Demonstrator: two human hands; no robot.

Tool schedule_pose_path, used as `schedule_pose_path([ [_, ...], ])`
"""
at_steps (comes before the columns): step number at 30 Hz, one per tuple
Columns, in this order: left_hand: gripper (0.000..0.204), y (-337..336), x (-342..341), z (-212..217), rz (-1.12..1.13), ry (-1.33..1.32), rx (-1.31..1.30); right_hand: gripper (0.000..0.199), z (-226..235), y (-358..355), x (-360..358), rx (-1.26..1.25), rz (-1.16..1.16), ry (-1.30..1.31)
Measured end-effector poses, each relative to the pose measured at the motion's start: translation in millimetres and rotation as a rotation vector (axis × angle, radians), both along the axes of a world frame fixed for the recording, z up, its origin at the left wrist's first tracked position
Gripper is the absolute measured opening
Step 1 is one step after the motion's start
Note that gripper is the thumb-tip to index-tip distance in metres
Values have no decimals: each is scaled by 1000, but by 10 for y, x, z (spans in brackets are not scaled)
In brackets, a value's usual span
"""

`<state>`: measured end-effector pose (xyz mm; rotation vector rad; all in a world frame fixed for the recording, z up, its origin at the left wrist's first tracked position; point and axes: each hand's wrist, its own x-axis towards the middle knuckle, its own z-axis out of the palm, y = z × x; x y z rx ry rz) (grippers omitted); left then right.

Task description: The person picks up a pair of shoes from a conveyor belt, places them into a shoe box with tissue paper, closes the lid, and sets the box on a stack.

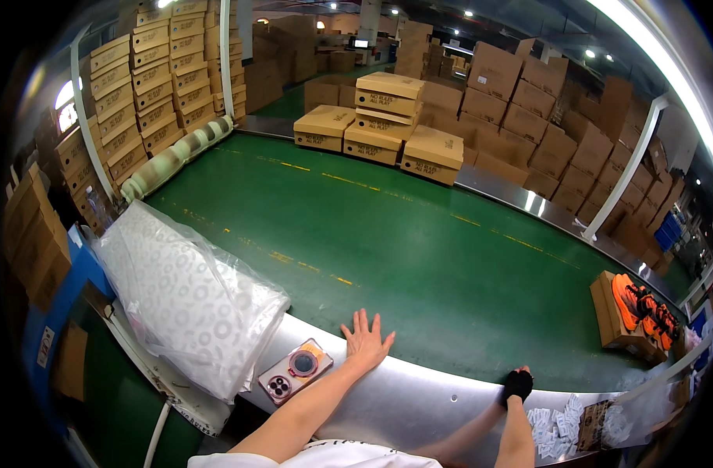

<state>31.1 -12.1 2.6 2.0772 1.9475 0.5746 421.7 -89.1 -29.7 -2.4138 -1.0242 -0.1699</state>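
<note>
My left hand (365, 343) lies flat with its fingers spread on the green conveyor belt (317, 242), close to the near metal edge. It holds nothing. Farther right, my right hand (518, 384), in a black fingerless glove, rests at the belt's near edge. Its fingers look curled in, with nothing seen in them. A phone (296, 371) with a ring on its back lies on the metal ledge (427, 390), beside my left forearm. Left of it is a stack of white ring-patterned sheets (193, 304) in clear plastic.
Several shoe boxes (384, 117) stand at the belt's far side. Orange-and-black shoes (643, 312) sit on a box at the right. Small white packets (555, 429) lie on the ledge near my right forearm. Shoe boxes (154, 70) are stacked high at the left; large cartons (520, 109) stand behind.
</note>
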Motion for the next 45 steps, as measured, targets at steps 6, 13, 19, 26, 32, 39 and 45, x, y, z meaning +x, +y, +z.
schedule_pose_path([
  [6, 65, 10, -8, -90, 2, -10, 44, 17, 33, 30, 4, -31, -8, 7],
  [13, 64, -23, -27, -84, -2, -34, 65, 24, -32, 39, 58, -44, 0, 15],
  [19, 55, -49, -10, -37, -13, -94, 220, 28, 68, -21, 36, 7, 59, -28],
  [26, 17, -493, -114, 992, -684, -685, 493, 18, 722, -159, -1543, 104, 1093, -54],
  [32, 38, -1331, 635, 2270, -1733, -688, 388, 23, 1908, -469, -2819, 546, 2122, -37],
  [39, 12, -1405, -1906, 910, -351, 132, 606, 22, 1234, -1133, -1690, 261, 1669, 173],
  [45, 9, -2179, -1942, 630, -90, -37, 89, 32, 1695, -2086, -1537, 390, 700, -27],
])
